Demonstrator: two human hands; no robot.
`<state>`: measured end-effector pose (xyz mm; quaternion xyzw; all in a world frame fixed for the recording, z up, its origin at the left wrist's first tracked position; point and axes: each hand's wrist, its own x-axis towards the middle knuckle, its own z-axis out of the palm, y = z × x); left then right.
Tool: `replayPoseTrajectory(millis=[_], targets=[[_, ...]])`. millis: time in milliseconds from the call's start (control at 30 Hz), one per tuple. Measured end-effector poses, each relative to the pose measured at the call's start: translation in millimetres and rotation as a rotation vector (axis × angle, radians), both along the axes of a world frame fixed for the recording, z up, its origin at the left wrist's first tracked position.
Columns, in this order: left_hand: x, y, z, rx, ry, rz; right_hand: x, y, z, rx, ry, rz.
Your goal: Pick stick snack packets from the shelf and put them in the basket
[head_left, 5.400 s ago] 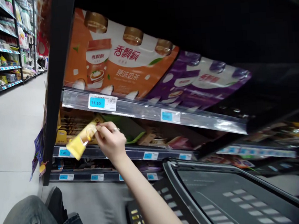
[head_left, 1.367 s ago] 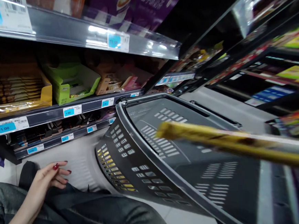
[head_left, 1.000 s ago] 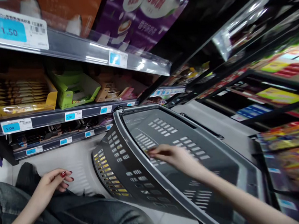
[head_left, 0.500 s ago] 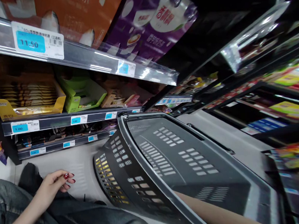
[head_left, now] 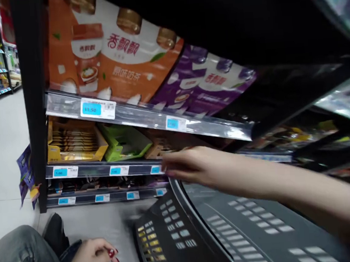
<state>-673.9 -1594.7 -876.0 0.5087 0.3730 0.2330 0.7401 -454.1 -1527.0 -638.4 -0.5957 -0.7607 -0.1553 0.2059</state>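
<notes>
My right hand [head_left: 186, 164] reaches across the basket towards the low shelf, in front of the brown box [head_left: 156, 146]. It is smeared by motion; its fingers stretch forward, and I see nothing held in them. Beside my knee, at the lower left, my left hand [head_left: 95, 256] hovers over the floor with loosely bent fingers and nothing in it. A grey shopping basket [head_left: 206, 225] with slotted walls stands tilted below my right forearm. Yellow shows through its side slots. On the shelf sit a yellow box [head_left: 73, 145] of stacked sachets and a green box [head_left: 127, 145].
Above, a shelf edge [head_left: 140, 117] juts out with orange milk tea packs [head_left: 111, 59] and purple packs [head_left: 201, 80]. A black post [head_left: 35, 105] bounds the shelving on the left, with purple packets [head_left: 27, 177] hanging beside it. More shelving stands across the aisle.
My right hand has come up out of the basket to the low shelf. The view has swung left, so the shelf and basket sit farther right and lower. My left hand remains loosely bent.
</notes>
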Motion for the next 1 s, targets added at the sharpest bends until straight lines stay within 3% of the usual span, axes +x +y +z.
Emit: replayPoseTrajectory(millis=[167,300,567,767,867,1000], targets=[[1.9,-0.8,-2.7,0.04,0.016,-0.024,-128.6,58.7,-5.5,-0.242,-0.34,0.178],[2.4,1.8,-5.5,0.065,0.019,-0.037,-185.5,94.8,-19.8,-0.35,-0.506,0.326],[4.5,-0.5,-8.5,0.099,-0.043,-0.027,-186.9,106.9,-47.3,-0.32,-0.426,0.344],[6.2,-0.5,-10.0,0.052,-0.077,-0.012,-177.7,107.3,-29.6,-0.184,-0.222,0.218],[4.2,0.1,-1.1,-0.007,-0.13,-0.003,-166.9,88.3,-25.4,-0.057,-0.086,0.258],[-12.2,0.9,21.5,-0.143,-0.341,-0.016,-150.6,24.9,-45.7,0.258,0.101,0.505]])
